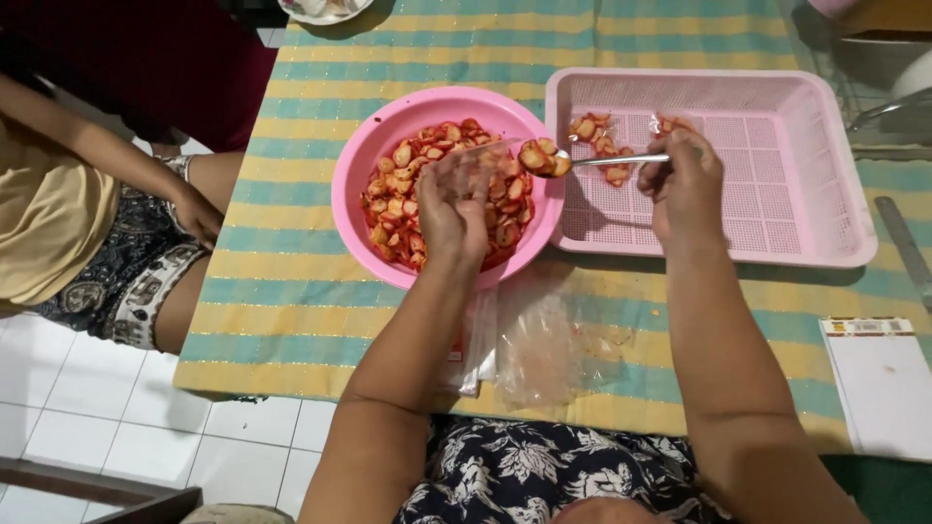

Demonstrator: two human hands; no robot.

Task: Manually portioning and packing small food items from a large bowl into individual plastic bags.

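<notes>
A round pink bowl (361, 165) holds several red-coated round crackers (408, 199). My left hand (452, 209) hovers over the bowl, holding open a small clear plastic bag (476, 165). My right hand (684, 184) grips a metal spoon (607, 160) whose scoop, loaded with crackers (542, 156), points at the bag's mouth. Behind the spoon sits a pink slotted basket (777, 165) with a few filled packets (597, 136) at its left end.
Clear plastic bags (544, 340) lie on the striped green-and-yellow tablecloth (291, 291) near me. Another person sits at the left, a hand (199, 215) on their knee. A white pad (888, 383) lies at the right edge, a plate (325, 10) at the far end.
</notes>
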